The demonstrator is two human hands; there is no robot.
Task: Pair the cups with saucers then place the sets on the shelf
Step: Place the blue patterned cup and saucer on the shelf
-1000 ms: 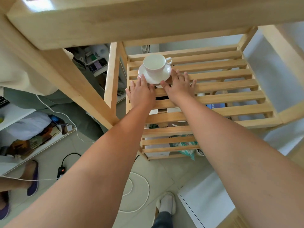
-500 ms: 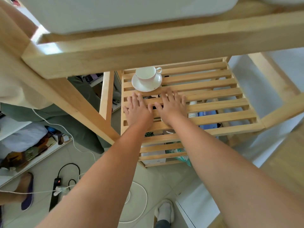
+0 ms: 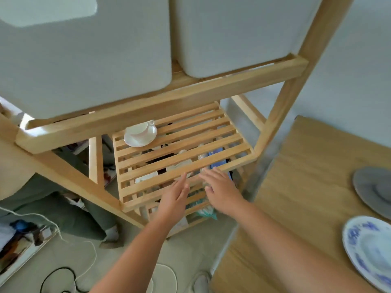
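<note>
A tall wooden slatted shelf unit (image 3: 211, 132) fills the view, with two large pale bins (image 3: 84, 60) on an upper tier and a wooden table (image 3: 296, 197) to its right carrying a grey plate (image 3: 374, 189) and a blue-patterned plate (image 3: 372, 250). On the slatted middle tier, toward its back left corner, a white cup (image 3: 138, 129) stands upright on a white saucer (image 3: 139, 139). Both bare hands hover at the tier's front edge, well apart from the set: the left hand (image 3: 175, 195) and the right hand (image 3: 222, 189) are each flat, fingers spread, holding nothing.
</note>
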